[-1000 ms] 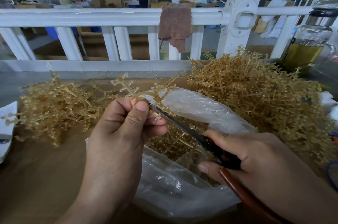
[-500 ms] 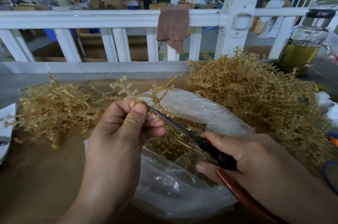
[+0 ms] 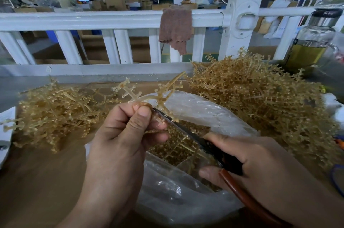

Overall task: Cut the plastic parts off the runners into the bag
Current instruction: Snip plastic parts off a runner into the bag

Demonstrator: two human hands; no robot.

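Observation:
My left hand (image 3: pixel 122 134) pinches an amber plastic runner (image 3: pixel 160 93) between thumb and fingers, holding it above the mouth of a clear plastic bag (image 3: pixel 195 108). My right hand (image 3: pixel 256 162) grips scissors (image 3: pixel 189 134) with dark blades and a red-brown handle. The blade tips sit against the runner's lower branches, right beside my left fingertips. Cut amber parts (image 3: pixel 178 151) lie inside the bag under the blades.
A big heap of amber runners (image 3: pixel 260 97) lies at the right, a smaller heap (image 3: pixel 52 112) at the left, both on the brown table (image 3: pixel 37 181). A white railing (image 3: pixel 111 21) with a brown cloth (image 3: pixel 176 27) runs behind. A glass jar (image 3: pixel 312 45) stands far right.
The runner has turned slightly in my left fingers and the scissors have shifted a little along its branches. Both hands stay over the bag.

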